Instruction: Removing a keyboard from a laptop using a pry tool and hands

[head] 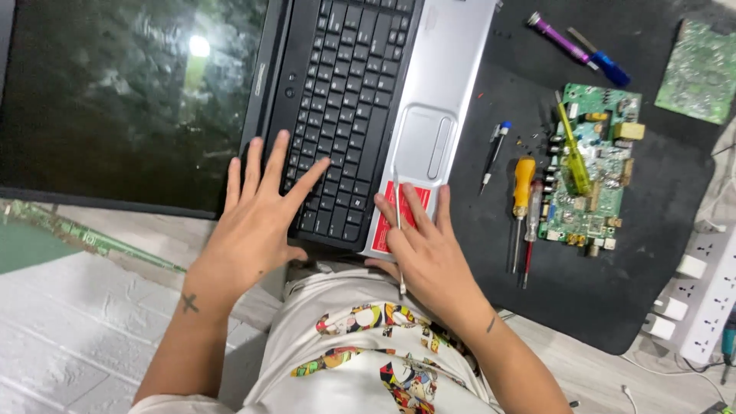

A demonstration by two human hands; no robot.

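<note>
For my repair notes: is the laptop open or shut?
Open: the laptop lies spread flat, keyboard and dark screen both facing up.

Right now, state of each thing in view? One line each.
Laptop: open, screen dark, lid laid far back.
Left hand: flat, fingers spread over the keyboard's lower left corner.
Right hand: on the palm rest over a red sticker, gripping a thin metal tool.
Green circuit board: bare, lying on the black mat.
Yellow-handled screwdriver: lying loose on the mat.
Power strip: several plugs inserted.
</note>
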